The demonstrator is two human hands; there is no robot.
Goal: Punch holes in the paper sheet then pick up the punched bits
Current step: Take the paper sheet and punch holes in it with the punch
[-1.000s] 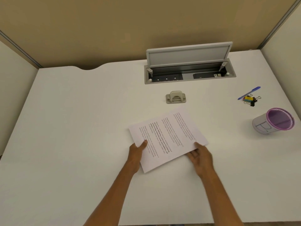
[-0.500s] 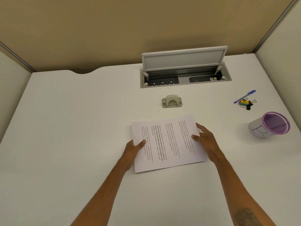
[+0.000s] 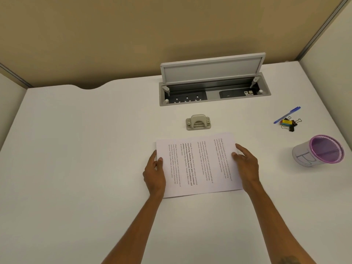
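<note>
A printed paper sheet (image 3: pixel 198 164) lies flat on the white desk (image 3: pixel 85 149), its long side facing the far edge. My left hand (image 3: pixel 155 173) grips the sheet's left edge, thumb on top. My right hand (image 3: pixel 245 164) holds the right edge, thumb resting on the paper. A small beige hole punch (image 3: pixel 198 122) stands just beyond the sheet's far edge, a short gap apart from it. No punched bits are visible.
An open cable tray with raised lid (image 3: pixel 213 80) is set into the desk behind the punch. At the right lie a blue pen (image 3: pixel 287 115) and several binder clips (image 3: pixel 289 123). A purple-rimmed mesh cup (image 3: pixel 319 153) lies tilted near the right edge.
The sheet has been turned from slanted to square with the desk and shifted toward the punch. My right hand moved from the near corner up to the right edge.
</note>
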